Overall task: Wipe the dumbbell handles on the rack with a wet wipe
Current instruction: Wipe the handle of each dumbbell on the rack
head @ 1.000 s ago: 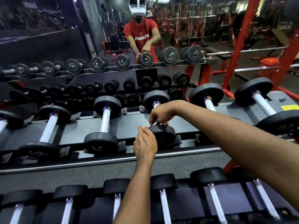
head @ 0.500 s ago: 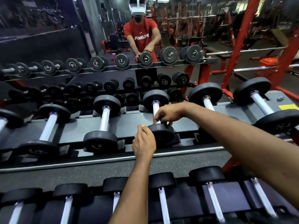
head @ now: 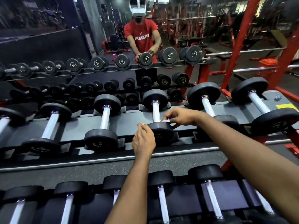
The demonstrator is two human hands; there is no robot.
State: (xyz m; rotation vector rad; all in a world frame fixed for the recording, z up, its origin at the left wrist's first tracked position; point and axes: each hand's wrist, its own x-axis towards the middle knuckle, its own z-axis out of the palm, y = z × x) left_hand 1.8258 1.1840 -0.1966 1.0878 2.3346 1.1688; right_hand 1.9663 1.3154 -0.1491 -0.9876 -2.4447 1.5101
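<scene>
A black dumbbell with a silver knurled handle (head: 156, 112) lies on the upper tier of the rack (head: 77, 125), near the middle. My right hand (head: 179, 116) pinches a small white wet wipe (head: 165, 120) just right of the handle's near end, above the near weight head (head: 161, 130). My left hand (head: 143, 139) grips the left edge of that near head, fingers curled over it. Most of the wipe is hidden under my right fingers.
Several more dumbbells lie on the same tier, left (head: 105, 116) and right (head: 207, 106). A lower tier of dumbbells (head: 161, 201) runs along the near edge. A mirror behind shows a person in a red shirt (head: 142, 38). A red frame (head: 242, 44) stands at right.
My right hand has slid off the handle toward the right, from the middle of the handle to beside its near end, and the white wipe now shows. My left hand stays on the weight head.
</scene>
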